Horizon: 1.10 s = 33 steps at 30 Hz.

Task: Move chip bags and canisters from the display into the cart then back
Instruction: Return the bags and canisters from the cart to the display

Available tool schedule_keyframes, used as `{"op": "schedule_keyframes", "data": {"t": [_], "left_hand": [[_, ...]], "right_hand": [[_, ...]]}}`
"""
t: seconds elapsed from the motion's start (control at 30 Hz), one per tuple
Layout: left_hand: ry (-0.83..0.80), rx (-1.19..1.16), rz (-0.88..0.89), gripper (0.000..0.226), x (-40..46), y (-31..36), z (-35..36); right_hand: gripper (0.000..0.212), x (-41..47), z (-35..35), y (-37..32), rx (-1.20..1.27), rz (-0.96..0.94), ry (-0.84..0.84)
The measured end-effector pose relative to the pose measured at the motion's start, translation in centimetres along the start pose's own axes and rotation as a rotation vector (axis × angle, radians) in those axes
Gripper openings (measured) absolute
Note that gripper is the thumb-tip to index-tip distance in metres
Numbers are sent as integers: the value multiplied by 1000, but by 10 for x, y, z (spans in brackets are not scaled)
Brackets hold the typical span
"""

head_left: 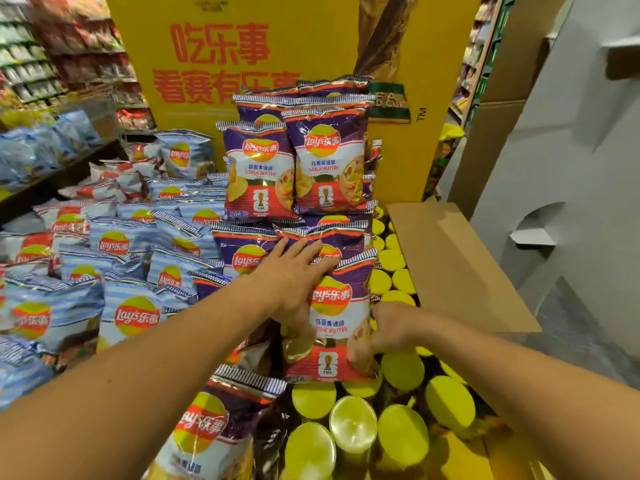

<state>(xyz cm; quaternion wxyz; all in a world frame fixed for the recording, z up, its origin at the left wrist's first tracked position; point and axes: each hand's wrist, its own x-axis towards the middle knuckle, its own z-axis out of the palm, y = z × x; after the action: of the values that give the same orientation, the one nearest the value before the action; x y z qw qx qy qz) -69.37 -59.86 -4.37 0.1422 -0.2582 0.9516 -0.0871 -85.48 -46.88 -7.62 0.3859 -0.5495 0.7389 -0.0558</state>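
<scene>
The left hand [294, 275] is lying with fingers straight and spread across the upper left of a purple chip bag [334, 323], while the right hand [384, 330] is gripping that bag's right edge, fingers curled round it. The bag is standing upright among the purple stacks of the display [294, 39], just beside the yellow-lidded canisters [401, 372] at its right edge.

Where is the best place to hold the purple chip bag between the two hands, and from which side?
Probably by its two side edges, from the front: the purple chip bag stands upright facing out, left hand and right hand already flanking it.
</scene>
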Motion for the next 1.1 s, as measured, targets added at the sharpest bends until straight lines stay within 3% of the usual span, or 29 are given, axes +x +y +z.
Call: {"op": "schedule_keyframes", "data": {"t": [0.07, 0.13, 0.2, 0.37, 0.5, 0.67, 0.83, 1.1], "left_hand": [[135, -105, -34, 117, -7, 1, -1], [248, -240, -103, 100, -20, 4, -5], [310, -338, -180, 83, -35, 6, -9], [513, -598, -367, 16, -77, 20, -7], [565, -803, -448, 23, -126, 52, -3], [514, -806, -468, 16, -189, 63, 7], [440, -794, -561, 16, -258, 71, 26], [383, -762, -668, 21, -372, 72, 72]], "right_hand": [[56, -1, 0, 1, -125, 54, 52], [39, -12, -4, -3, -210, 74, 78], [39, -24, -8, -8, -232, 71, 61], [32, -48, -6, -21, -216, -46, 114], [31, -74, 12, -40, -227, -163, 149], [26, -96, 45, -72, -185, -282, 155], [35, -120, 81, -113, -178, -380, 46], [28, -140, 152, -182, -215, -515, -34]]}}
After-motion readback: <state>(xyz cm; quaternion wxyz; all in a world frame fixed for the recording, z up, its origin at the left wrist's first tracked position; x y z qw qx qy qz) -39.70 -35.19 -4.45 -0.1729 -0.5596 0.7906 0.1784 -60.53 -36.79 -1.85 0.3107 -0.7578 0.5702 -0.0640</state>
